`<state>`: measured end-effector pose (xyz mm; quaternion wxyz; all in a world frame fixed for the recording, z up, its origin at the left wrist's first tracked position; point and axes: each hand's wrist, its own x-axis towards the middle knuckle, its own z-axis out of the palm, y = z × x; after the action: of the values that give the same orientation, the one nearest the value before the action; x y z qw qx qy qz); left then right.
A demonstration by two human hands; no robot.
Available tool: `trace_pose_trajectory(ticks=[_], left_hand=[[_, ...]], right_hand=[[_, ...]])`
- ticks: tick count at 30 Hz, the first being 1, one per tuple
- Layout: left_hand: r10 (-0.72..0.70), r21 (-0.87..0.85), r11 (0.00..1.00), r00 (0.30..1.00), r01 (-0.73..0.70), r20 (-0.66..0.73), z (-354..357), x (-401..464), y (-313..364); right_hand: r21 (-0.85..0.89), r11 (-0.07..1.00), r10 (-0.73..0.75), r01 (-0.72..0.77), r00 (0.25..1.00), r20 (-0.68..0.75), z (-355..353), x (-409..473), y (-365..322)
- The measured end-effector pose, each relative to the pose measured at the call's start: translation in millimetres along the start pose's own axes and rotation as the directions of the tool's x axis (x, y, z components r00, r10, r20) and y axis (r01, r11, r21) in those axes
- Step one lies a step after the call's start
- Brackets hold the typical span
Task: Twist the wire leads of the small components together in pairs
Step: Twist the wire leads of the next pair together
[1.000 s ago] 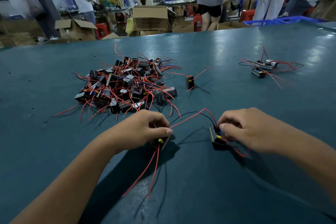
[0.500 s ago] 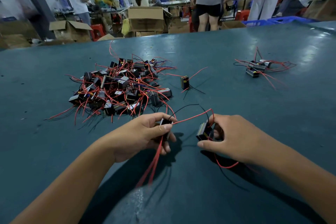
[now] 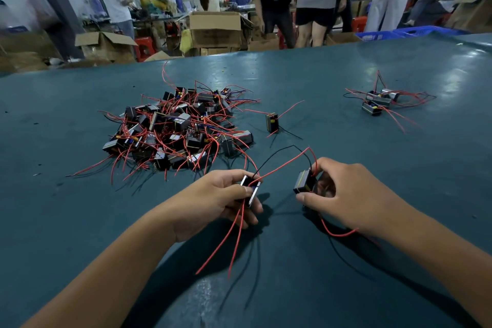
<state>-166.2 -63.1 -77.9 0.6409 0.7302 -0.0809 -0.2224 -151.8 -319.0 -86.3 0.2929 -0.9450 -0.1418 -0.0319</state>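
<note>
left hand (image 3: 213, 200) grips component (image 3: 250, 189), right hand (image 3: 343, 194) grips another (image 3: 304, 181)

hands (image 3: 213, 200): 2 | held components (image 3: 304, 182): 2 | lone component (image 3: 272, 122): 1 | pile (image 3: 175, 128): 1

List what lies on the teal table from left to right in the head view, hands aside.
Large heap of black wired components with red leads → lone black component standing alone → small cluster of wired components.
</note>
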Motion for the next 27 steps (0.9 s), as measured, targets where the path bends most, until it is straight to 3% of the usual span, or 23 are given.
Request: trace_pose_trajectory(ticks=[11,20,24,27], left_hand=[[0.149,0.041,0.988,0.988,-0.147,-0.051,10.1,4.1,-4.5],[0.061,0.052,0.997,0.991,-0.055,-0.123,17.0,7.0,-7.1],[0.146,0.080,0.988,0.975,-0.134,-0.169,21.4,9.6,-11.4],[0.141,-0.095,0.983,0.977,-0.158,-0.161,23.1,10.9,-12.5]], right_hand=[[0.173,0.982,-0.064,0.074,0.996,-0.062,0.9,-0.9,-3.3],[0.305,0.943,-0.125,0.135,0.991,-0.054,0.0,-6.1,-12.9],[0.339,0.938,-0.069,0.071,0.997,-0.017,3.6,-5.1,-13.1],[0.474,0.879,0.001,-0.045,0.996,0.093,3.6,-2.9,-13.6]])
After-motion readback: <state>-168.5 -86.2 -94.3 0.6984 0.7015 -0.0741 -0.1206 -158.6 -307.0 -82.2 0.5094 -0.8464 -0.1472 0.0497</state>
